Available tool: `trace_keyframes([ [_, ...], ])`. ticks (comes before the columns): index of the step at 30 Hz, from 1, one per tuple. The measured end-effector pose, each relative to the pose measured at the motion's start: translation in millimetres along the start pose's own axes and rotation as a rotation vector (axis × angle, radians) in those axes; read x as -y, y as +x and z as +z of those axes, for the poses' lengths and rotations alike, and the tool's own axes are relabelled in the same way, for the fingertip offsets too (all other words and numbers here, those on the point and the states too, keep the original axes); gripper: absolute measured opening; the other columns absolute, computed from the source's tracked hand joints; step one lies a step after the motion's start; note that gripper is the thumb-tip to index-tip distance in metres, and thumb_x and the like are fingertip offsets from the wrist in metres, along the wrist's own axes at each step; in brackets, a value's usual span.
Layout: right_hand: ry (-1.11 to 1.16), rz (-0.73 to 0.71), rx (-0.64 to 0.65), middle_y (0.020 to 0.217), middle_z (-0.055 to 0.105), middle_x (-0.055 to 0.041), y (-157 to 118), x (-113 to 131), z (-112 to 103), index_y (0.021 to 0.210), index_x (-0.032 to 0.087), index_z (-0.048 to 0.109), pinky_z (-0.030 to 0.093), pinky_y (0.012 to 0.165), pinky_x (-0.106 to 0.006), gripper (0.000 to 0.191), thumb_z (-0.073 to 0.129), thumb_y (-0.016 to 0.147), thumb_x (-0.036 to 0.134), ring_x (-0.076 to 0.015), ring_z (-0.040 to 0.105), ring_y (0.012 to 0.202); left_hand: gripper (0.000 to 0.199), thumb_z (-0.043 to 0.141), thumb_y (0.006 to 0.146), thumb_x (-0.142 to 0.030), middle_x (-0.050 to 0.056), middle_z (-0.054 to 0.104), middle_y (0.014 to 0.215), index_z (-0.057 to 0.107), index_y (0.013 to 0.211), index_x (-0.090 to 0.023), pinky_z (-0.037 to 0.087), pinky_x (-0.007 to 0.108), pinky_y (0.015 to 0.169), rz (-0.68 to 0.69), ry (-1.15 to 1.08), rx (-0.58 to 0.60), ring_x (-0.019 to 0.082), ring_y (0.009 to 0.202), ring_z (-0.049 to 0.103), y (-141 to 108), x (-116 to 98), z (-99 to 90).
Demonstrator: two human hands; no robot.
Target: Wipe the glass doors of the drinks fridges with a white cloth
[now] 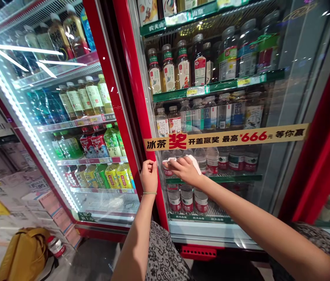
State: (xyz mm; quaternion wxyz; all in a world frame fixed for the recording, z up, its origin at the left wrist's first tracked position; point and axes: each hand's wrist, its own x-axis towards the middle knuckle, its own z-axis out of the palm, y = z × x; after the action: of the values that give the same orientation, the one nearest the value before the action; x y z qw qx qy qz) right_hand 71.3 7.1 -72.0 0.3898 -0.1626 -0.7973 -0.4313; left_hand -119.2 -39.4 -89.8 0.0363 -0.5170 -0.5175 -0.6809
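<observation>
The hands are apart. The left hand (pixel 148 175) is at the left edge of the red frame (pixel 138 86), fingers curled inward; whether it grips the frame cannot be determined. The right hand (pixel 184 170) is closed on a white cloth (pixel 194 164), which appears to bear on the glass (pixel 273 156) near its left edge, just below the strip (pixel 226 139). For even contact, spread the cloth flat under the fingers, press lightly and overlap strokes; avoid catching the strip's lower edge. The hand partly covers the bunched cloth, so its full long axis cannot be determined; the exposed right part slants toward the glass's lower right corner. Behind, bottles (pixel 236 160) stand upright on a shelf (pixel 232 178).
</observation>
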Motion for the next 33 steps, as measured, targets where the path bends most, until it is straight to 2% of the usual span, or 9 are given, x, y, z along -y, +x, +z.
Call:
trace_keyframes([
  [2,-0.045,0.112,0.005,0.120,0.069,-0.0044,1.0,-0.2,-0.6,0.144,0.031,0.055,0.028,0.077,-0.038,0.048,0.058,0.097,0.019,-0.0205,0.043,0.088,0.025,0.058,0.095,-0.050,-0.006,0.057,0.067,0.058,0.093,-0.025,0.048,0.021,0.058,-0.001,0.000,0.002,0.011,0.056,0.058,-0.2,-0.4,-0.3],
  [3,-0.053,0.120,0.007,0.120,0.069,-0.0045,1.6,-0.1,-1.0,0.143,0.030,0.056,0.028,0.077,-0.038,0.047,0.058,0.097,0.020,-0.0206,0.043,0.088,0.026,0.058,0.095,-0.050,-0.006,0.058,0.068,0.059,0.093,-0.025,0.048,0.021,0.058,-0.002,-0.001,0.000,0.011,0.057,0.059,-0.3,-0.6,-0.5],
  [7,-0.052,-0.058,-0.023,0.116,0.069,-0.0022,5.5,0.4,-3.0,0.134,0.031,0.062,0.027,0.075,-0.037,0.035,0.058,0.099,0.025,-0.0192,0.041,0.085,0.026,0.058,0.094,-0.050,-0.004,0.060,0.071,0.059,0.092,-0.024,0.049,0.021,0.059,-0.002,-0.016,-0.005,0.011,0.059,0.060,-0.1,-0.1,-0.6],
  [11,-0.126,0.062,-0.017,0.116,0.070,-0.0042,10.8,1.3,-4.5,0.137,0.028,0.061,0.027,0.076,-0.037,0.037,0.055,0.100,0.022,-0.0200,0.042,0.086,0.025,0.059,0.094,-0.049,-0.005,0.060,0.070,0.059,0.093,-0.024,0.049,0.021,0.059,-0.002,-0.044,-0.003,0.011,0.058,0.059,0.3,1.5,-0.5],
  [15,-0.119,-0.109,0.008,0.117,0.069,-0.0025,14.3,-0.3,-3.7,0.132,0.030,0.064,0.026,0.075,-0.037,0.032,0.053,0.102,0.027,-0.0189,0.042,0.084,0.024,0.059,0.095,-0.048,-0.005,0.061,0.071,0.059,0.093,-0.024,0.048,0.021,0.058,-0.002,-0.074,-0.003,0.010,0.058,0.058,0.5,2.7,-0.6],
  [20,-0.101,0.039,0.013,0.120,0.068,-0.0048,20.2,-0.4,-2.4,0.139,0.030,0.059,0.027,0.078,-0.038,0.040,0.053,0.100,0.021,-0.0209,0.043,0.088,0.025,0.056,0.097,-0.047,-0.006,0.056,0.067,0.058,0.095,-0.023,0.047,0.020,0.056,-0.011,-0.104,-0.005,0.009,0.055,0.055,0.0,4.7,-0.5],
  [24,-0.048,-0.039,0.016,0.118,0.068,-0.0048,23.5,3.9,-1.7,0.137,0.029,0.060,0.027,0.078,-0.038,0.038,0.053,0.101,0.020,-0.0210,0.041,0.087,0.025,0.057,0.097,-0.047,-0.004,0.060,0.069,0.060,0.097,-0.023,0.048,0.021,0.058,-0.020,-0.119,-0.017,0.010,0.057,0.058,-1.0,6.8,0.4],
  [29,-0.029,0.067,0.010,0.120,0.068,-0.0069,19.9,11.0,1.8,0.139,0.028,0.059,0.027,0.077,-0.038,0.040,0.054,0.100,0.021,-0.0217,0.042,0.089,0.024,0.059,0.095,-0.047,-0.004,0.060,0.068,0.061,0.096,-0.023,0.048,0.021,0.058,-0.019,-0.133,-0.020,0.011,0.058,0.059,-1.3,8.0,0.4],
  [33,0.021,-0.060,0.029,0.115,0.068,-0.0051,11.0,14.8,4.4,0.134,0.029,0.062,0.026,0.075,-0.037,0.036,0.056,0.100,0.023,-0.0200,0.042,0.086,0.025,0.057,0.096,-0.048,-0.004,0.060,0.070,0.059,0.096,-0.023,0.048,0.021,0.058,-0.019,-0.150,-0.004,0.010,0.057,0.057,-1.7,8.1,0.1],
])
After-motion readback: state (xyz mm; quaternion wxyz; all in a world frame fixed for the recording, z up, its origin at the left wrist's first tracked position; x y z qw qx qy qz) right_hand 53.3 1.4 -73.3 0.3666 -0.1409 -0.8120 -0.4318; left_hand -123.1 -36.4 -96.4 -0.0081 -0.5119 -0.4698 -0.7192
